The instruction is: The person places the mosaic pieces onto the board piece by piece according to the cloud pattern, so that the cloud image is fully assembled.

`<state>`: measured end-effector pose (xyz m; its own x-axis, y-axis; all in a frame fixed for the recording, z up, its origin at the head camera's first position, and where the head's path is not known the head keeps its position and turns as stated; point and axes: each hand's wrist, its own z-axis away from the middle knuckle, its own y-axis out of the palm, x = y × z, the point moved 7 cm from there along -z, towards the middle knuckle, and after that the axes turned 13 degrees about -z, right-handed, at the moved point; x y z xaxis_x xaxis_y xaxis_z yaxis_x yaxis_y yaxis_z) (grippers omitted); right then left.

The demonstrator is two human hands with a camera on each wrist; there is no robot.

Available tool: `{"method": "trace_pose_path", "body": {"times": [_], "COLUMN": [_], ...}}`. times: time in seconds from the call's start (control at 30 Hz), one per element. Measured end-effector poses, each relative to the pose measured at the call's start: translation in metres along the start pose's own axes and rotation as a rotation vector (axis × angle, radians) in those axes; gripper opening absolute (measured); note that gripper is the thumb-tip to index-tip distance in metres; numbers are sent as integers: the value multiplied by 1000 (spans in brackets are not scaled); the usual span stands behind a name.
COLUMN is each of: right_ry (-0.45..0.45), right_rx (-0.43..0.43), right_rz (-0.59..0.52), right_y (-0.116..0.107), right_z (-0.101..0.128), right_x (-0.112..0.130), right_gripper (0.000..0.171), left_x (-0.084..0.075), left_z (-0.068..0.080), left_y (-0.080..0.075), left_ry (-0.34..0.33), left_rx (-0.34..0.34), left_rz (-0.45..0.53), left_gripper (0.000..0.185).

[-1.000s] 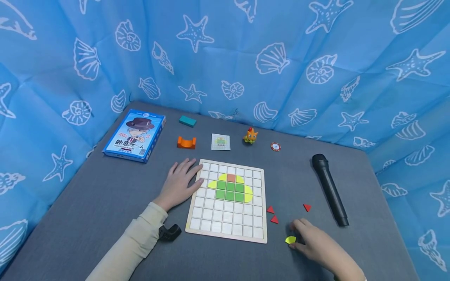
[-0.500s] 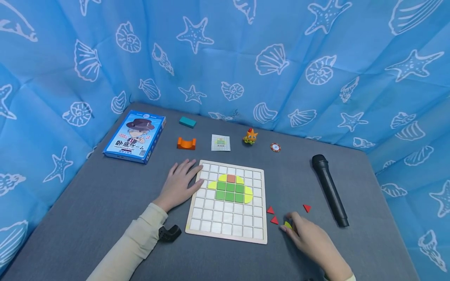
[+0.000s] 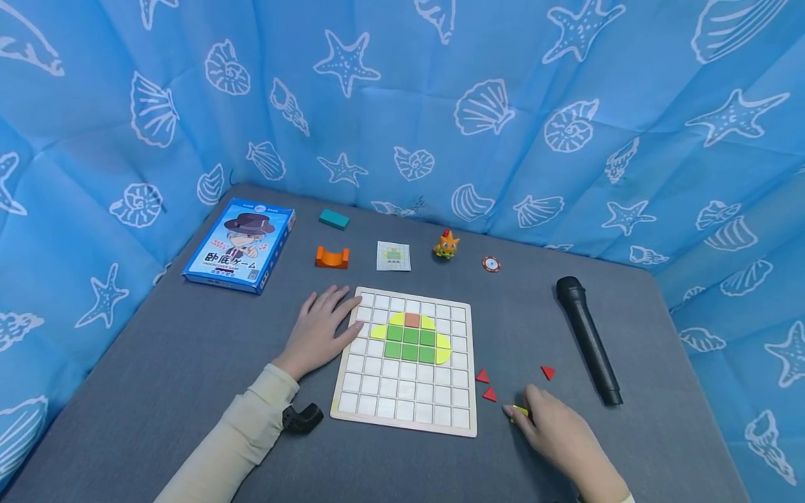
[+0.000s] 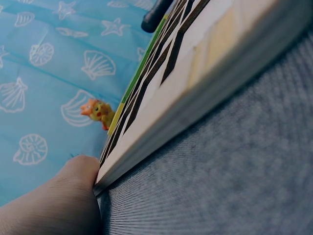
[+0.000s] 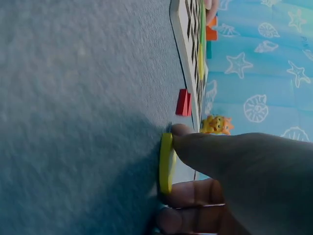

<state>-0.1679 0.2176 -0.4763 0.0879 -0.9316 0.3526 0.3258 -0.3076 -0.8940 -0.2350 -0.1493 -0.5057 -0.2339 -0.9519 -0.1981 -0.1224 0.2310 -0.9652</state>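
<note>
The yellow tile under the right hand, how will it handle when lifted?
The yellow tile looks thin and rigid, so probably light and stiff. The right hand pinches it by the edges; being flat, it should slide rather than roll.

soft, even light is falling from overhead, leaving the head view bright and sharp, with only faint shadows lying under the hands. the curtain (image 3: 566, 140) is bowing at the edges toward 3 and 9 o'clock. the puzzle board (image 4: 205, 73) is blurring close up, perhaps from nearness.
</note>
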Motion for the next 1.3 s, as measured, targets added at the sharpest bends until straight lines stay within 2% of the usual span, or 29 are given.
{"method": "trace_pose_path", "body": {"times": [0.17,0.3,0.43,0.7,1.0,1.17,1.3], "right_ry": [86,15,-77,-100,-131,-177,-274], "right_rx": [55,87,93,37,20,8,-21], "right_rz": [-15,-41,-28,16,-55,-82,-85], "right_y": [1,0,1,2,1,-7,-14], "right_z": [2,5,8,6,1,-3,-7], "right_x": [-10,-4,8,15,15,21,38], "right_gripper": [45,44,32,21,17,17,18], "left_x": [0,-1,0,0,1,1,1], "left_z": [2,1,1,1,1,0,1], "left_y": [2,2,-2,-3,1,2,2], "left_ry": [-2,5,7,5,12,14,9], "left_rx": [2,-8,-21,-16,-26,-27,-20], "left_rz": [2,-3,-5,-5,-11,-20,-17], "left_gripper": [55,55,54,55,54,55,54]}}
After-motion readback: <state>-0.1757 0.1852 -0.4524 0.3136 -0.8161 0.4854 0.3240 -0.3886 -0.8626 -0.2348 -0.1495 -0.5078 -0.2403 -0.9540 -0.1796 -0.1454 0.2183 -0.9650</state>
